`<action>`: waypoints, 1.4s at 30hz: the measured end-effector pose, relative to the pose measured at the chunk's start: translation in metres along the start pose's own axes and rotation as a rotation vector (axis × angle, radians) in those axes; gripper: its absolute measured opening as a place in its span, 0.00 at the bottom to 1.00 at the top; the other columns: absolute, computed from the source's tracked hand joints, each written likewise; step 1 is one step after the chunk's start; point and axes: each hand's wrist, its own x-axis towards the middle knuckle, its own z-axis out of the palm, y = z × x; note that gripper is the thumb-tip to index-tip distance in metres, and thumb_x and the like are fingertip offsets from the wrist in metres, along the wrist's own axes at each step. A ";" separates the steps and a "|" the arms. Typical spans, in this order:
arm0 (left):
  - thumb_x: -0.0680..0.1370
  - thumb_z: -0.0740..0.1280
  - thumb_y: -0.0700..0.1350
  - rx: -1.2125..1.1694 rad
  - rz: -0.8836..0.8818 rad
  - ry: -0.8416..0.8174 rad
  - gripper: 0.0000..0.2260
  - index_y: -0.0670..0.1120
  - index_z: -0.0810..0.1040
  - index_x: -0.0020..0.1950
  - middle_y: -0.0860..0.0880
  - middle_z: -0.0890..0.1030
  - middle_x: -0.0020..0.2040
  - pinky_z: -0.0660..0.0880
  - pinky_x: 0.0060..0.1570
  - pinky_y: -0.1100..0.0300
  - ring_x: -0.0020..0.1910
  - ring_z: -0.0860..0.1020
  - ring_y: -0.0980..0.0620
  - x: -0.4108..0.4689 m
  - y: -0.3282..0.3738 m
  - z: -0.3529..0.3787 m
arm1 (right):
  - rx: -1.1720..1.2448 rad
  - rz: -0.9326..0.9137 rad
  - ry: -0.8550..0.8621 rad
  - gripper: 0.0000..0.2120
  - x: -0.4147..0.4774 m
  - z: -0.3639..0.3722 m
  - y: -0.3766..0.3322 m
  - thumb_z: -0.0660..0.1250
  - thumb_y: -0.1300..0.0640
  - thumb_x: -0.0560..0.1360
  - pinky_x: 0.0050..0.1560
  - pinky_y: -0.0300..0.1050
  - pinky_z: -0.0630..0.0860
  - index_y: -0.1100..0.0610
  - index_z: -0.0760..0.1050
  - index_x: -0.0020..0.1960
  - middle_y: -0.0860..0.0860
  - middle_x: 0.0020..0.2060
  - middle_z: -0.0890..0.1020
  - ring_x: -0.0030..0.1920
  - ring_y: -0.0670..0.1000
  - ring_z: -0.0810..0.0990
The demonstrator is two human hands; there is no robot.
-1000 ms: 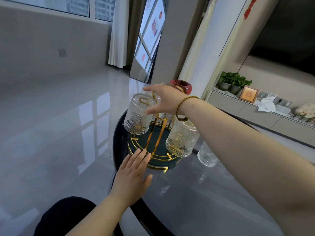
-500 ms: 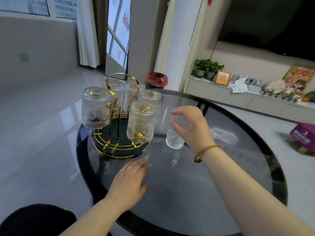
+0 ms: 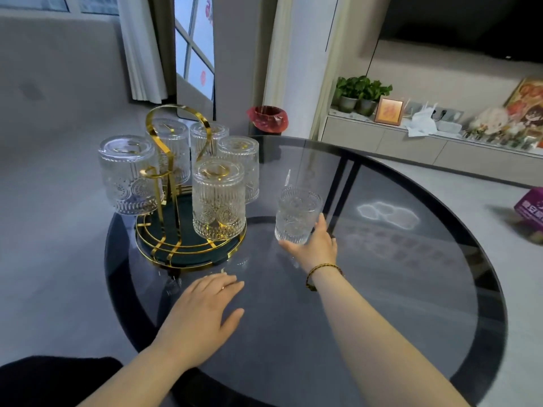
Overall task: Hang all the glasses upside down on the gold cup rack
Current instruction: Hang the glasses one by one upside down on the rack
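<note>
The right hand (image 3: 316,245) has now lifted the last glass (image 3: 296,214) upright.

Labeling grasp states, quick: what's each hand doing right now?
Left hand: open, flat on the table, holding nothing.
Right hand: closed around the glass, lifted upright.

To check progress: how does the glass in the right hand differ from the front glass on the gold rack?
The held glass is mouth-up, gripped near its base by the right hand above the table. The front glass hangs upside down on the gold rack, untouched. Both are clear, ribbed and embossed.
</note>
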 end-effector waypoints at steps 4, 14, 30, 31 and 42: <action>0.76 0.61 0.53 -0.010 0.017 0.017 0.21 0.52 0.64 0.68 0.54 0.68 0.68 0.49 0.64 0.63 0.69 0.61 0.55 0.001 0.000 0.001 | -0.028 0.011 0.025 0.46 0.007 0.007 -0.001 0.70 0.43 0.62 0.72 0.50 0.41 0.53 0.48 0.70 0.52 0.66 0.70 0.68 0.52 0.65; 0.77 0.59 0.54 -0.009 -0.006 -0.019 0.21 0.53 0.61 0.69 0.56 0.65 0.69 0.48 0.66 0.63 0.70 0.58 0.57 0.002 -0.002 0.002 | 0.199 -0.039 0.004 0.35 -0.001 0.003 0.003 0.73 0.49 0.61 0.51 0.44 0.73 0.51 0.59 0.61 0.49 0.54 0.74 0.51 0.52 0.74; 0.76 0.63 0.50 -0.016 -0.128 0.118 0.18 0.50 0.68 0.66 0.51 0.70 0.68 0.55 0.69 0.57 0.68 0.64 0.53 -0.020 -0.017 -0.014 | 0.310 -0.423 0.020 0.27 -0.057 -0.112 -0.072 0.73 0.59 0.62 0.55 0.41 0.71 0.52 0.64 0.57 0.51 0.56 0.73 0.56 0.50 0.75; 0.76 0.63 0.49 -0.011 -0.172 0.146 0.18 0.49 0.69 0.65 0.50 0.70 0.67 0.56 0.69 0.55 0.68 0.64 0.51 -0.024 -0.023 -0.018 | 0.297 -0.455 -0.004 0.27 -0.060 -0.117 -0.083 0.73 0.59 0.62 0.57 0.43 0.72 0.52 0.64 0.57 0.52 0.56 0.74 0.56 0.51 0.75; 0.77 0.57 0.58 0.002 -0.441 0.087 0.26 0.49 0.56 0.71 0.50 0.57 0.74 0.49 0.71 0.55 0.73 0.53 0.52 -0.040 -0.074 -0.039 | -0.068 -0.759 -0.233 0.32 -0.078 -0.101 -0.214 0.73 0.53 0.62 0.45 0.20 0.67 0.57 0.64 0.62 0.44 0.48 0.71 0.50 0.44 0.72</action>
